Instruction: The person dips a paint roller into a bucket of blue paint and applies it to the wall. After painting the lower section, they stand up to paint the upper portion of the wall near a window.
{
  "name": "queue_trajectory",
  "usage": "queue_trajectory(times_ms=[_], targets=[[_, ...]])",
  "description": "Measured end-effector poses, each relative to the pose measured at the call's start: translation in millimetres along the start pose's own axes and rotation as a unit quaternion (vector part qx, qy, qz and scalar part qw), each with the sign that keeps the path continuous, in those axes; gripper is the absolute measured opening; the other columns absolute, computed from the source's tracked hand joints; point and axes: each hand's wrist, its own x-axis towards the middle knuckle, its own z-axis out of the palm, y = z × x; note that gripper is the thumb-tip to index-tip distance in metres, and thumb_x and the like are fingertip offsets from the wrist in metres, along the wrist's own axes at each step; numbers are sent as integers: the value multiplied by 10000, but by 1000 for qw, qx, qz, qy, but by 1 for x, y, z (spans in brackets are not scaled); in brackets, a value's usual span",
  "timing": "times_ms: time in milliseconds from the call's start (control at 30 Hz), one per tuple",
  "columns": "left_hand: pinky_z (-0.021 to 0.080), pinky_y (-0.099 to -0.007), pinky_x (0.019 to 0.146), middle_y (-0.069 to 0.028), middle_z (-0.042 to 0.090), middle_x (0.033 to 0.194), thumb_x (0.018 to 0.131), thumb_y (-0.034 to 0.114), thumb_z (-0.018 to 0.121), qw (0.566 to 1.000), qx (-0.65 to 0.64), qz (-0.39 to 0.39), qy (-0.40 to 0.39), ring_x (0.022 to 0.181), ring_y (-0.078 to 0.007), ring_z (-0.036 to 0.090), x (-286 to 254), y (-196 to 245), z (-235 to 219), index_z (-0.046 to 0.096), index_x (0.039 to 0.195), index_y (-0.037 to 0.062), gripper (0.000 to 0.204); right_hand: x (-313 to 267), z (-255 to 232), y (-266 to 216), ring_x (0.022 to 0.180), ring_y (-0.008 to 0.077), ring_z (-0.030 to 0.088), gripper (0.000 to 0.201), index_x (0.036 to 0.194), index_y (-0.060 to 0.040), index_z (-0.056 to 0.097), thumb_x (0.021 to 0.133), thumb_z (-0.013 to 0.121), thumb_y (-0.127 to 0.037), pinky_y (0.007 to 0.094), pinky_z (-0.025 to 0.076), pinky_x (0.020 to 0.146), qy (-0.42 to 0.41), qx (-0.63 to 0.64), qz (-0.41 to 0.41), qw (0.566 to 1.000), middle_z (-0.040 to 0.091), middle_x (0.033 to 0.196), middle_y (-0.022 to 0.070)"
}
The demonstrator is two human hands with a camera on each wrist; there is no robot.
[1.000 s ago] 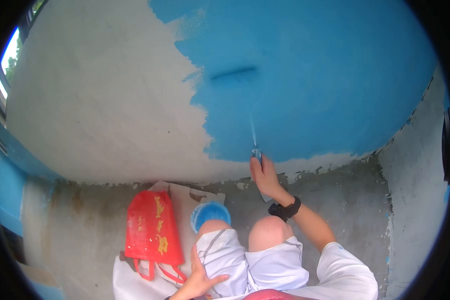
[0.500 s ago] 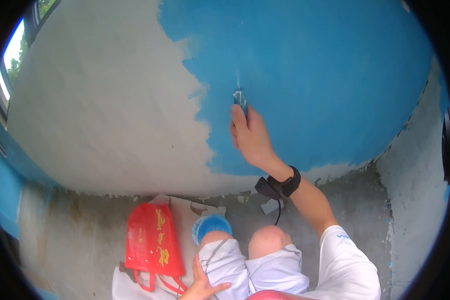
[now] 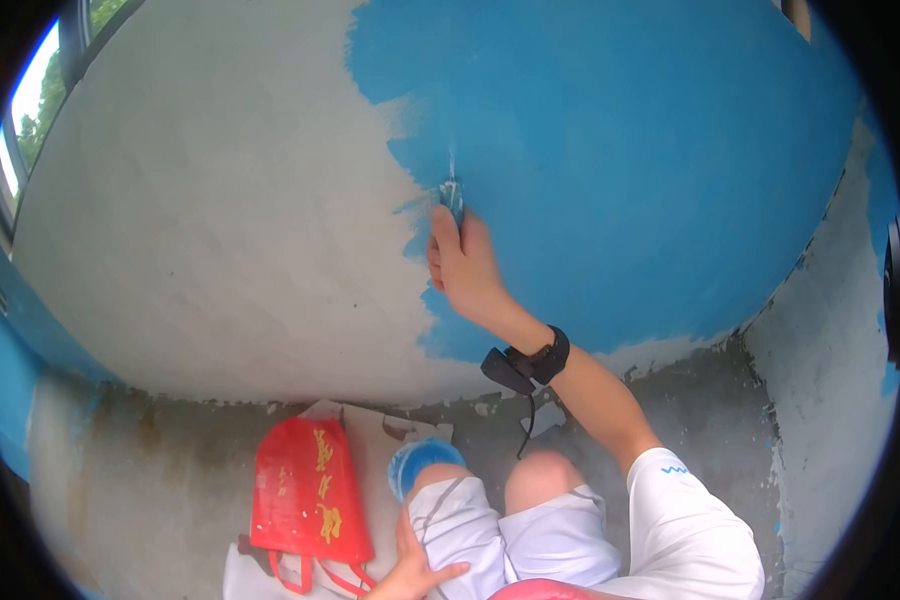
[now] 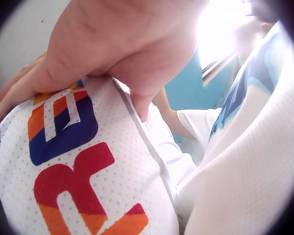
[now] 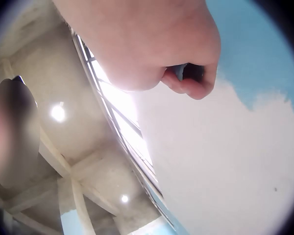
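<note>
My right hand (image 3: 463,265) grips the handle of a paint roller (image 3: 452,197), held up before the wall. Its thin metal rod points upward, and the roller head is hard to make out against the blue paint (image 3: 650,190). Just left of this hand runs the ragged border between blue paint and bare grey-white wall (image 3: 220,200). In the right wrist view the fingers curl round the handle, most of which they hide. My left hand (image 3: 415,572) rests on the left thigh, over white shorts (image 4: 108,142) with coloured lettering, and holds nothing.
A blue bucket (image 3: 400,466) stands on the floor beside the left knee. Left of it lies a red bag (image 3: 308,490) with yellow writing, on a pale sheet. A side wall (image 3: 805,400) rises at the right; barred windows (image 5: 122,112) are at the left.
My right hand has risen from low on the wall with the paint roller, then shifted left toward the paint's edge. The left hand stays on the thigh.
</note>
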Motion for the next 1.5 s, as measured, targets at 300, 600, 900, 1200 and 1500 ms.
queue_trajectory(times_ms=[300, 600, 900, 1200, 1500], targets=[[166, -429, 1191, -364, 39, 1504, 584, 537, 911, 990, -44, -131, -18, 1450, -450, 120, -26, 4, 9, -206, 1445, -114, 1553, -73, -61, 138, 564, 103, 427, 251, 920, -12, 469, 1033, 470, -236, 309, 389, 515, -3, -121, 34, 992, 464, 634, 15], [151, -468, 1187, -438, 18, 1452, 645, 553, 871, 1000, 11, 11, 10, 1425, -526, 78, -31, 9, 5, -162, 1391, -209, 1484, -135, -128, 166, 564, 111, 443, 212, 950, -30, 515, 1018, 500, -230, 309, 397, 527, -17, -250, 62, 966, 492, 635, 23], [132, -465, 1190, -427, 2, 1465, 665, 550, 858, 999, 28, 7, -17, 1429, -521, 59, -16, 8, -1, -167, 1400, -198, 1466, -85, -100, 39, 528, 75, 434, 328, 876, -16, 527, 1014, 524, -314, 281, 365, 485, -14, -229, -1, 973, 483, 577, -8], [145, -458, 1188, -405, 23, 1481, 723, 505, 835, 999, -18, -15, -50, 1436, -481, 75, -9, 15, -11, -171, 1406, -189, 1401, -20, -42, -6, 417, 75, 385, 376, 772, -60, 477, 1008, 535, -347, 267, 326, 387, -77, -27, 41, 996, 454, 563, -11], [135, -441, 1193, -394, 21, 1486, 712, 500, 847, 997, -26, -33, -59, 1437, -472, 71, -11, 16, -13, -181, 1421, -164, 1414, -86, -91, 99, 469, 63, 382, 398, 736, -82, 431, 1019, 511, -349, 263, 318, 426, -49, -111, 149, 981, 420, 573, -38]])
